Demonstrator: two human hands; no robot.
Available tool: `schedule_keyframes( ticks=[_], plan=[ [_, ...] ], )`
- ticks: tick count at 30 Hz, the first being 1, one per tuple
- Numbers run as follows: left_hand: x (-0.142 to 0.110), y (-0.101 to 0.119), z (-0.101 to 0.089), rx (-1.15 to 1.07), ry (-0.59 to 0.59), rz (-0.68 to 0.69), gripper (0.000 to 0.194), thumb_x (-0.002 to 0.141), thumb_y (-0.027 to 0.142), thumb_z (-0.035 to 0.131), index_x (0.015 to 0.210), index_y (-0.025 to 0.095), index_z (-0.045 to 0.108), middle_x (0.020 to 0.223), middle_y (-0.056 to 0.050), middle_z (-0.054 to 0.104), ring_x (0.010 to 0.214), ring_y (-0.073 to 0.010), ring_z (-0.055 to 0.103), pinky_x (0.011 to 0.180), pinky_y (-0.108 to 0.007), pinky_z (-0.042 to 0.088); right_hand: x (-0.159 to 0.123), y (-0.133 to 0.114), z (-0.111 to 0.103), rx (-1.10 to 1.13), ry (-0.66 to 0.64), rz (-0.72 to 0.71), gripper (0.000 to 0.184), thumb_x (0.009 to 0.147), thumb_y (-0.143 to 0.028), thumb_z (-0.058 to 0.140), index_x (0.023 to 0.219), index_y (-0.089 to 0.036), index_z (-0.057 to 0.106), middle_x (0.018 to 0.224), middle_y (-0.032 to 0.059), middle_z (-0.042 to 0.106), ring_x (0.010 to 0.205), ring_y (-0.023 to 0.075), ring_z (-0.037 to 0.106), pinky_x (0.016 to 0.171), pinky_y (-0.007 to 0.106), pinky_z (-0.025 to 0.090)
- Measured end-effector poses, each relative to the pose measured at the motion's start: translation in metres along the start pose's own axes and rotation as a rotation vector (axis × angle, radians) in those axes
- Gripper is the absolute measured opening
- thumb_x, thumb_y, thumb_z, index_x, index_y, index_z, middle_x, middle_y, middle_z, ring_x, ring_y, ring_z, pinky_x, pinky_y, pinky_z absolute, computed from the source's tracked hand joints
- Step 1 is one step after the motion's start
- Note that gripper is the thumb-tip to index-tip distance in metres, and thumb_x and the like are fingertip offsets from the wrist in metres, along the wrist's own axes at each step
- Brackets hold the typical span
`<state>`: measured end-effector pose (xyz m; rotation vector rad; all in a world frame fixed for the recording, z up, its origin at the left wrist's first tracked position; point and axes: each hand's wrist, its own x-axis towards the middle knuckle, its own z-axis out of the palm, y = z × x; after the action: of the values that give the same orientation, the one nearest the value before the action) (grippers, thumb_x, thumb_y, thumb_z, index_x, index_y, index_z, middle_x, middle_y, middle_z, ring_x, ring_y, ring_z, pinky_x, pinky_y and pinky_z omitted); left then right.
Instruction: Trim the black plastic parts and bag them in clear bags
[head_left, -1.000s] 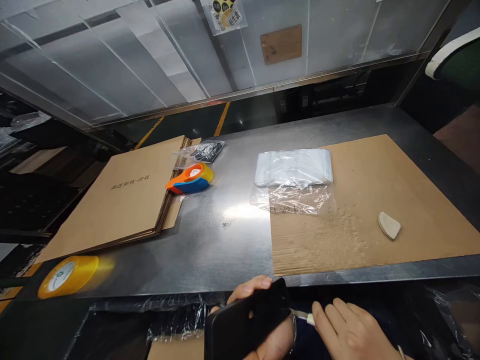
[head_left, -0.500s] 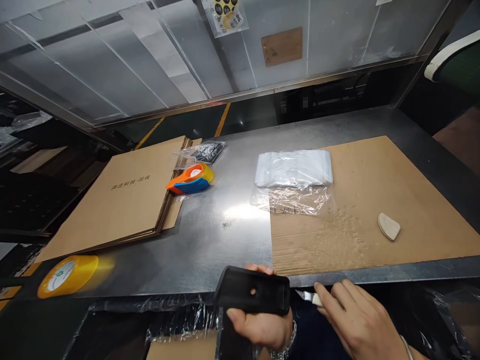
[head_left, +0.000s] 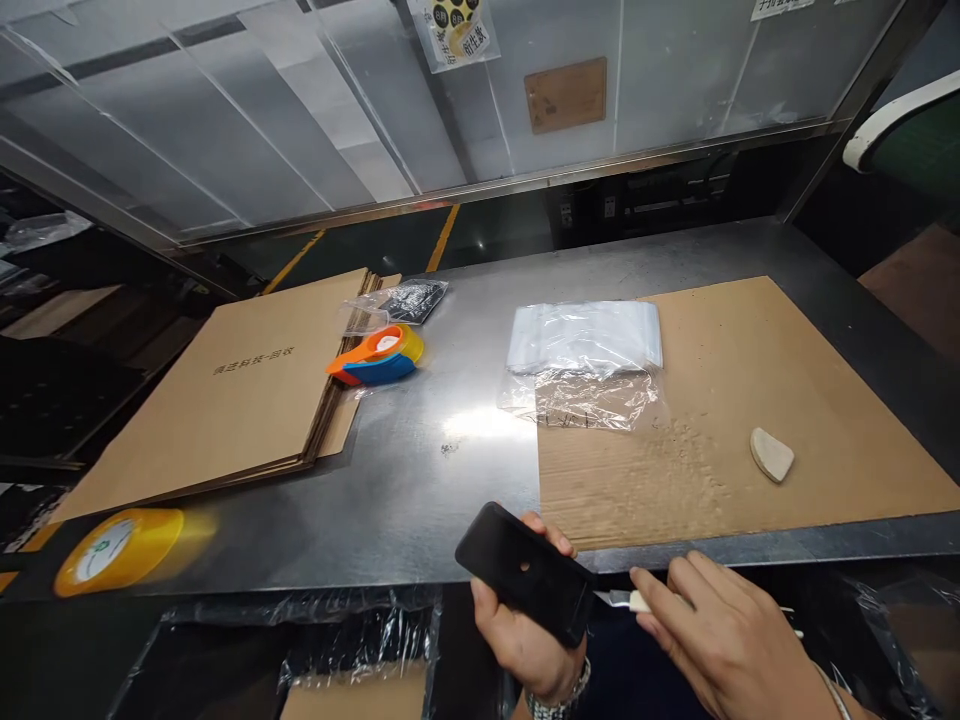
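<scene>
My left hand is wrapped round a black, rounded rectangular plastic part with a small hole near its middle. The part is tilted, its far end pointing up and left over the table's front edge. In my right hand I grip a small knife with a pale handle and a pointed metal blade. The blade tip lies close to the right end of the black part; I cannot tell whether it touches. Both hands are at the near edge of the metal table.
A cardboard sheet on the right bears a pale wedge-shaped block and a pack of clear bags. Flat cardboard is stacked left, with an orange-blue tape dispenser. A yellow tape roll stands front left. Plastic-lined boxes sit below.
The black part has turned in my left hand from nearly level to slanting, its left end now higher and its right end lower. The knife stays close to its right end.
</scene>
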<state>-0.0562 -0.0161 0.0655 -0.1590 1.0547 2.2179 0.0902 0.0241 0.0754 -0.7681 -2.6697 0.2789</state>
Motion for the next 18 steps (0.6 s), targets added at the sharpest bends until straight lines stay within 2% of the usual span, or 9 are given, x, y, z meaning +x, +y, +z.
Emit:
schedule_keyframes(
  ticks=[7, 18],
  plan=[
    [-0.0034, 0.0002, 0.0022, 0.041, -0.045, 0.041, 0.038, 0.069, 0.054, 0.053, 0.090, 0.025, 0.065, 0.072, -0.002, 0.060, 0.056, -0.0146, 0.052, 0.051, -0.023, 0.045, -0.0009, 0.0011, 0.0010, -0.040, -0.002, -0.009, 0.034, 0.095, -0.028, 0.028, 0.099, -0.018, 0.061, 0.067, 0.0029, 0.053, 0.060, 0.0162, 0.050, 0.054, 0.027, 0.034],
    [-0.0029, -0.0031, -0.0004, 0.051, -0.096, 0.029, 0.036, 0.074, 0.051, 0.049, 0.089, 0.023, 0.065, 0.076, -0.003, 0.061, 0.059, -0.0147, 0.053, 0.053, -0.023, 0.047, -0.0021, 0.0030, 0.0019, -0.110, -0.005, -0.014, 0.036, 0.095, -0.027, 0.027, 0.098, -0.020, 0.062, 0.066, 0.0027, 0.053, 0.060, 0.0167, 0.048, 0.056, 0.029, 0.031]
  ],
)
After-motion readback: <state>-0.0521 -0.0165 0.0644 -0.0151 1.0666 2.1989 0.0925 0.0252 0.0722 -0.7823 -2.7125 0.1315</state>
